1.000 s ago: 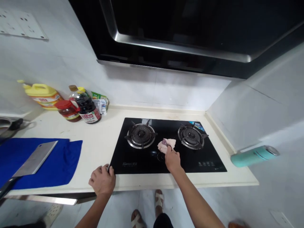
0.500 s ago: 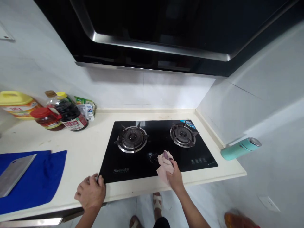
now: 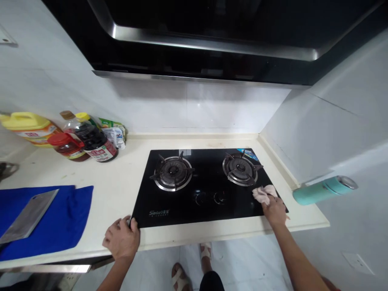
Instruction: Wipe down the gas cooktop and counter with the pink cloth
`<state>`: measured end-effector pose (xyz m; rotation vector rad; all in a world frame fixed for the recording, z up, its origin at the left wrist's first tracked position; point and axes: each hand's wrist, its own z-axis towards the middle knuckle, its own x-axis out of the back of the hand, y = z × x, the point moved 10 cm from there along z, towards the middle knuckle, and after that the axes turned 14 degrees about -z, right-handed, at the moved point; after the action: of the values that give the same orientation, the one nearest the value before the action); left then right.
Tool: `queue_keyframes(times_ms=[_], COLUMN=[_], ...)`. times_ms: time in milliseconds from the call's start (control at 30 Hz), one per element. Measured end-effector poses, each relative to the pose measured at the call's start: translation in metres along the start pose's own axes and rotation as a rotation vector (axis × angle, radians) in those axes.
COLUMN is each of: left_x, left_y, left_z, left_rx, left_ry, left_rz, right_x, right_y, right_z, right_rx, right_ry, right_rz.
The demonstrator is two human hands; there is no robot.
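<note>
My right hand (image 3: 275,211) presses a crumpled pale pink cloth (image 3: 262,194) onto the front right part of the black glass gas stove (image 3: 209,178). Its fingers are closed on the cloth and partly hidden from above. At the stove's front left corner, my left hand (image 3: 123,237) rests on the counter edge, holding nothing, with its thumb apart at the glass. Two round burners, the left burner (image 3: 173,171) and the right burner (image 3: 240,167), carry metal pot supports. Two control knobs, one of them the right knob (image 3: 219,197), sit near the front middle.
A teal flask (image 3: 321,190) stands right of the stove by the wall. Left lies a cleaver (image 3: 32,216) on a blue cloth (image 3: 71,220). Behind are a dark sauce bottle (image 3: 98,143), a red-lidded jar (image 3: 68,146) and a yellow jug (image 3: 30,127). The range hood (image 3: 194,56) overhangs.
My right hand has moved the cloth rightward, from beside the knobs to the stove's right front, and both knobs now show. My left hand stays at the corner. The view has shifted slightly.
</note>
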<state>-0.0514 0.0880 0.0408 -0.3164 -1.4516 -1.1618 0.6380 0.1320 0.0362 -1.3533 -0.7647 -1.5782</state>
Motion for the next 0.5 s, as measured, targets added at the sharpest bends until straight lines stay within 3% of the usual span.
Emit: queue_keyframes(times_ms=[133,300,500], left_x=[0.001,0.000,-0.001], left_y=[0.001,0.001,-0.002], left_z=[-0.002,-0.003,-0.004], left_rx=[0.008,-0.019,-0.035], left_ry=[-0.006,0.025,0.032], left_rz=[0.006,-0.013,-0.005], right_x=[-0.011,-0.009,-0.013], right_y=[-0.078,-0.184,-0.311], right_z=[-0.062,-0.139,-0.186], right_rx=[0.152,0.293,0.492], right_ry=[-0.070,-0.207,-0.336], right_rz=[-0.092,-0.012,0.280])
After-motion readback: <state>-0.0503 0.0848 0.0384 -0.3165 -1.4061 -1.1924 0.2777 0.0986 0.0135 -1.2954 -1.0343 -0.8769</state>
